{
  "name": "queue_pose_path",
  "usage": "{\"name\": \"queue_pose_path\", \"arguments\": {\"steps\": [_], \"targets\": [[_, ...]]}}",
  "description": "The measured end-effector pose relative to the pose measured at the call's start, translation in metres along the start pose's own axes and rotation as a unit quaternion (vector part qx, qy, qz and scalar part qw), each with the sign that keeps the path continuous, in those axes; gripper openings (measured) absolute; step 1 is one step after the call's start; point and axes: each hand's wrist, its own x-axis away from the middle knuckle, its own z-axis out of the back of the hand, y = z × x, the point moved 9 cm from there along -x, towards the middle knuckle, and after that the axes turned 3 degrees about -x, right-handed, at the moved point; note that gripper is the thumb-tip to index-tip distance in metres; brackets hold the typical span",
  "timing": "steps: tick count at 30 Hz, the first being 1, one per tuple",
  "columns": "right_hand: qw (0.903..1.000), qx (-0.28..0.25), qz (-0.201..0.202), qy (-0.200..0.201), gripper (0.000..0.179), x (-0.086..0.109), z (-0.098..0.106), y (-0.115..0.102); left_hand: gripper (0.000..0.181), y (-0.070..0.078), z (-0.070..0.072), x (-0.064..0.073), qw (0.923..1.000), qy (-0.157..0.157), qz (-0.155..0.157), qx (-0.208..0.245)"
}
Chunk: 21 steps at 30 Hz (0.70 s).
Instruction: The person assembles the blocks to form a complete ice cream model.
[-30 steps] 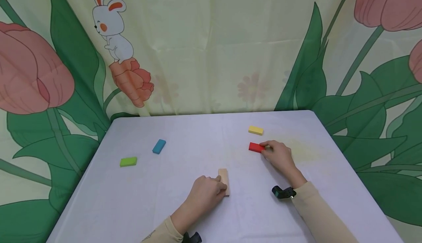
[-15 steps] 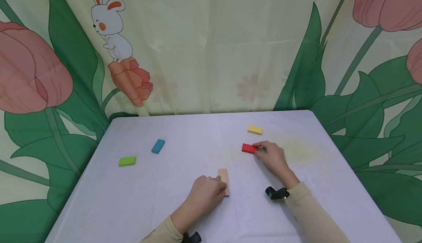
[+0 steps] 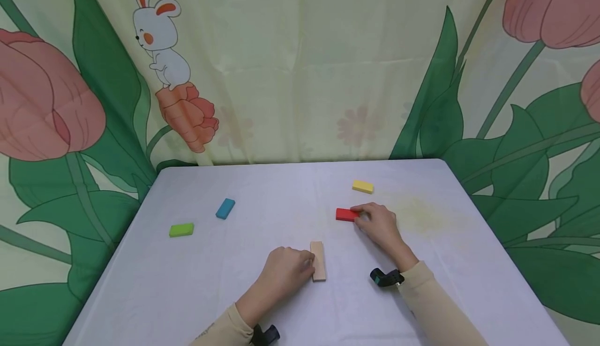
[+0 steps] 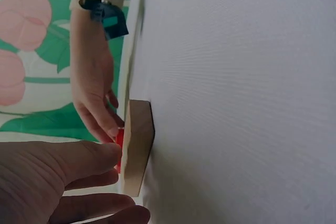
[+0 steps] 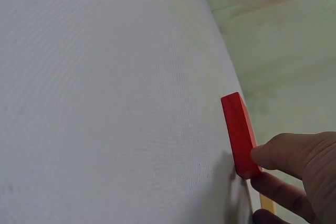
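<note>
A red wooden block lies on the table right of centre, its right end pinched between thumb and fingers of my right hand. In the right wrist view the thumb presses on that red block. Nearer to me is a plain wooden block, lying lengthwise away from me. My left hand is at its left side, fingers loosely bent. In the left wrist view the thumb and fingers stand apart beside the plain block, not closed round it; whether a fingertip touches it I cannot tell.
A yellow block lies behind the red one. On the left half of the table are a blue block and a green block. The white-covered table ends at a printed curtain.
My right hand has slid the red block leftward across the table. My left hand has drawn back slightly to the left from the plain block, which has stayed in place.
</note>
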Motion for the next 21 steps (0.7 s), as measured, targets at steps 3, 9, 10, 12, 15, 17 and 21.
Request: {"name": "queue_pose_path", "arguments": {"steps": [3,9,10,12,15,17,21], "targets": [[1.0000,-0.007,-0.002,0.000,0.032,0.000,-0.002,-0.002,0.016,-0.002,-0.004,-0.001,1.0000,-0.006,0.003,0.007],[0.9988,-0.041,-0.026,-0.011,0.033,0.000,-0.009,0.000,0.013,-0.010,-0.006,-0.001,0.9994,-0.003,0.014,0.032],[0.9987,-0.042,-0.027,-0.012,0.033,0.001,-0.011,-0.001,0.013,-0.011,-0.005,-0.001,0.9993,0.001,0.014,0.035],[0.9986,-0.043,-0.029,-0.011,0.032,0.000,-0.012,-0.001,0.012,-0.014,-0.003,-0.002,0.9990,0.009,0.013,0.041],[0.9988,-0.043,-0.024,-0.007,0.032,0.000,-0.012,-0.004,0.012,-0.018,-0.003,-0.005,0.9986,0.011,0.020,0.049],[0.9988,-0.044,-0.021,-0.006,0.032,-0.001,-0.013,-0.006,0.013,-0.022,-0.004,-0.008,0.9981,0.000,0.028,0.055],[0.9989,-0.042,-0.018,-0.005,0.031,-0.003,-0.015,-0.009,0.015,-0.025,-0.006,-0.012,0.9971,-0.015,0.034,0.066]]}}
